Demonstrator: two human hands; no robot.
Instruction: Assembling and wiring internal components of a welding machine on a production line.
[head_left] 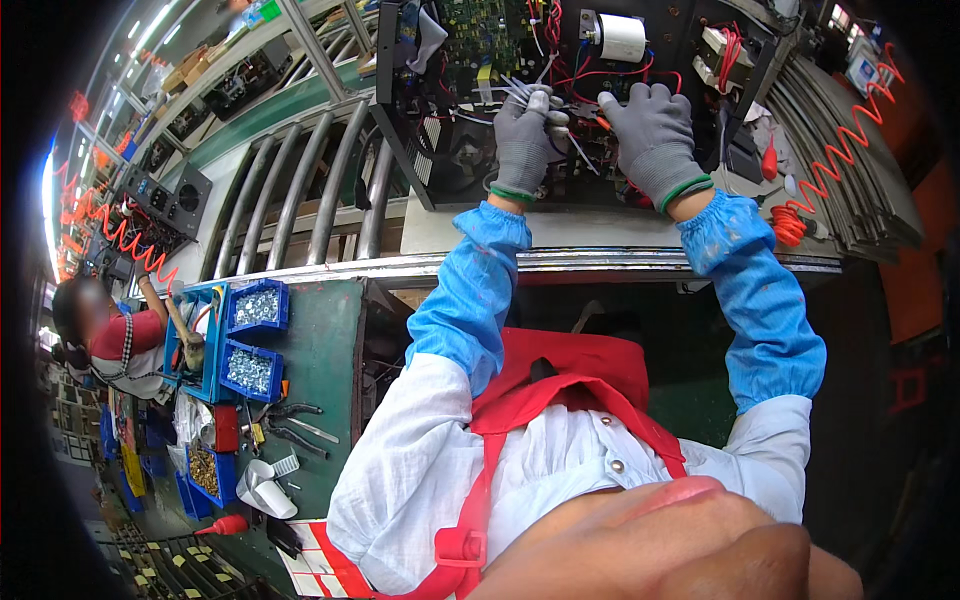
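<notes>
In front of me is an open metal chassis (400, 125) holding a green circuit board (475, 45) and bundled wires. My left hand (523, 145), in a grey glove, is closed around several white cable ties (515, 88), which stick out past its fingers. To its right, my right hand (655, 140), gloved too, is bent down over the wiring, thumb out to the left. Its fingertips are hidden, so what it grips cannot be made out. Red wires (655, 73) pass just beyond that hand, below a white cylinder (622, 38) mounted in the chassis.
A roller conveyor (270, 195) lies left of the chassis. Blue bins (252, 370) of small hardware, pliers (300, 432) and a blue crate (208, 345) sit on a green bench (325, 350). A coiled red hose (835, 165) hangs at right beside stacked panels (850, 150). Another person (125, 345) is at far left.
</notes>
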